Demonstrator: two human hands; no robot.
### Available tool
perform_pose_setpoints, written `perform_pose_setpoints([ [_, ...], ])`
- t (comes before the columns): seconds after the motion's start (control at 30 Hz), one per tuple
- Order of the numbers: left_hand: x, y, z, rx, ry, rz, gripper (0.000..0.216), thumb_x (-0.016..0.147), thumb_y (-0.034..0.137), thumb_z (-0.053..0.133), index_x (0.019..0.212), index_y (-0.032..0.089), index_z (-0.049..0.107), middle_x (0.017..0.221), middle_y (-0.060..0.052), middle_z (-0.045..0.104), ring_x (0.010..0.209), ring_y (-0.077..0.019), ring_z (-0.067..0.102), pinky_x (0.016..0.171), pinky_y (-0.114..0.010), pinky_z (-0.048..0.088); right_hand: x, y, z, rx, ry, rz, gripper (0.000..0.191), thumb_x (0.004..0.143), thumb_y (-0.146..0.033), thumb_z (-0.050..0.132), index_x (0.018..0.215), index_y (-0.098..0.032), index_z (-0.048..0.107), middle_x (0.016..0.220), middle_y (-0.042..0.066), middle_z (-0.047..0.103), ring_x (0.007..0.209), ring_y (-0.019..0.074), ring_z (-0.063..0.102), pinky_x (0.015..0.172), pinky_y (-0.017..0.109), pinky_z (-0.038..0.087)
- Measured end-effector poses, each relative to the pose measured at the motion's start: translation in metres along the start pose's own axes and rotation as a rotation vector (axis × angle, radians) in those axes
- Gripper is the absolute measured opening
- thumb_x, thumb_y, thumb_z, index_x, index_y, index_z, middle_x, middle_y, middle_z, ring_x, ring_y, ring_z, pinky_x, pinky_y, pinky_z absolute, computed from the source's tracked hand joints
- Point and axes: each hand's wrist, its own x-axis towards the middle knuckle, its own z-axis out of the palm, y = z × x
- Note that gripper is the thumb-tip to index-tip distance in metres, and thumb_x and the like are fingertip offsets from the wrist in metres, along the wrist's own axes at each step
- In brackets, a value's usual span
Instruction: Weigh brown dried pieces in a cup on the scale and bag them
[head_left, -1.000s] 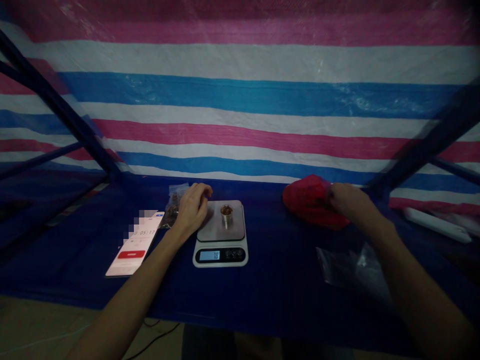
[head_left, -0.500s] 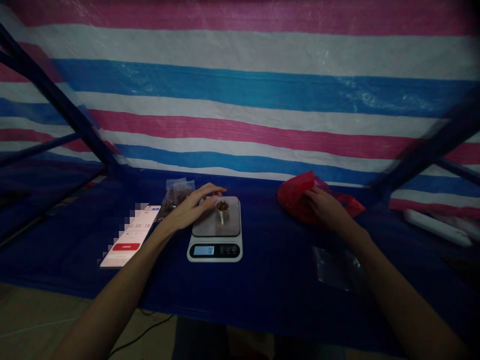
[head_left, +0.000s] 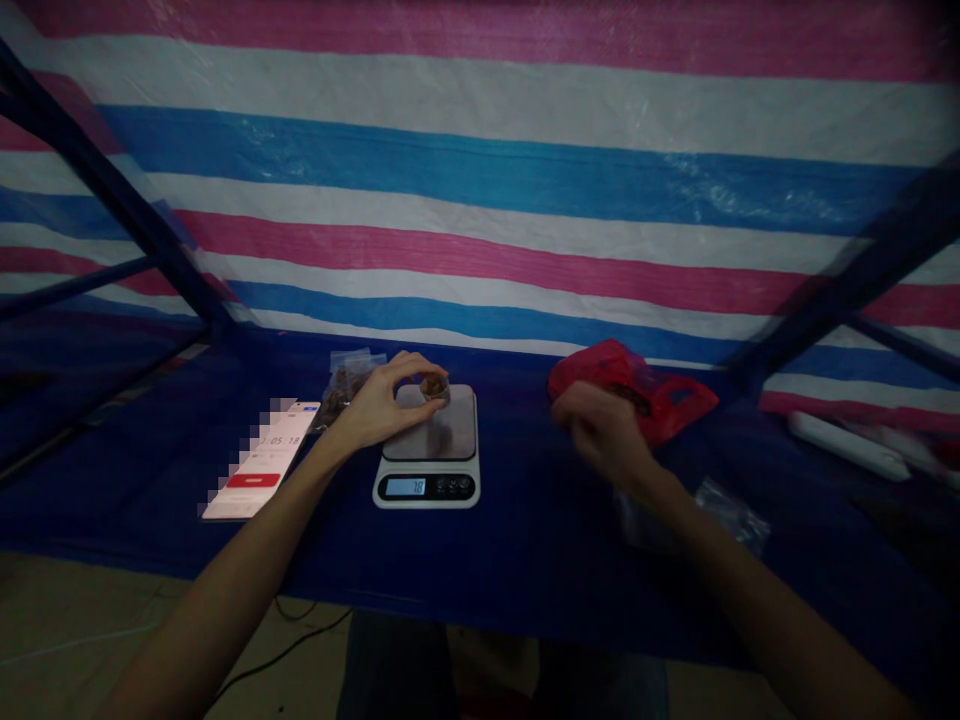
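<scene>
My left hand (head_left: 390, 402) pinches a small round cup (head_left: 436, 390) of brown bits between thumb and fingers. The cup is held over the steel plate of a white kitchen scale (head_left: 427, 494), apparently raised off it; a dim reflection shows below. The scale's display seems to read 78 or 7.8. My right hand (head_left: 600, 425) is in front of a red plastic bag (head_left: 592, 367), its fingers curled together and slightly blurred. Whatever lies in those fingers cannot be made out. Brown contents show in the bag's opening.
Filled clear zip bags (head_left: 349, 380) lie left of the scale, beside a phone (head_left: 262, 465) with a timer running. Flat clear bags (head_left: 731, 515) rest near my right forearm. A white elongated object (head_left: 851, 445) is at far right. A striped sheet (head_left: 480, 190) hangs behind the blue table.
My left hand has closed on the small cup and lifted it towards the plate's back. My right hand has come out of the red bag, moving left and nearer to me.
</scene>
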Motion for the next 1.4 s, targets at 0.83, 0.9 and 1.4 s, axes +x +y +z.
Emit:
perform_pose_setpoints([
  [0.83, -0.003, 0.008, 0.018, 0.107, 0.194, 0.058, 0.025, 0.087, 0.029, 0.068, 0.111, 0.023, 0.066, 0.099, -0.003, 0.067, 0.095, -0.0191, 0.059, 0.09, -0.04, 0.047, -0.025, -0.068, 0.055, -0.041, -0.452, -0.406, 0.017, 0.077, -0.004, 0.057, 0.082, -0.017, 0.067, 0.135, 0.006, 0.066, 0.098, 0.0219, 0.054, 0.084, 0.04, 0.04],
  [0.9, -0.002, 0.007, 0.018, 0.1, 0.181, 0.05, 0.024, 0.086, 0.029, 0.067, 0.11, 0.022, 0.067, 0.097, -0.003, 0.067, 0.094, -0.0194, 0.059, 0.089, -0.04, 0.047, -0.025, -0.068, 0.056, -0.068, -0.451, -0.398, 0.016, 0.077, -0.004, 0.058, 0.082, -0.017, 0.067, 0.134, 0.005, 0.067, 0.097, 0.0221, 0.055, 0.084, 0.04, 0.04],
  [1.4, -0.003, 0.0, 0.019, 0.1, 0.173, 0.059, 0.023, 0.085, 0.028, 0.068, 0.108, 0.022, 0.066, 0.095, -0.003, 0.067, 0.092, -0.0194, 0.059, 0.091, -0.041, 0.047, -0.025, -0.061, 0.058, -0.063, -0.363, -0.486, 0.02, 0.076, -0.002, 0.055, 0.083, -0.017, 0.066, 0.129, 0.008, 0.068, 0.107, 0.0232, 0.056, 0.084, 0.039, 0.042],
])
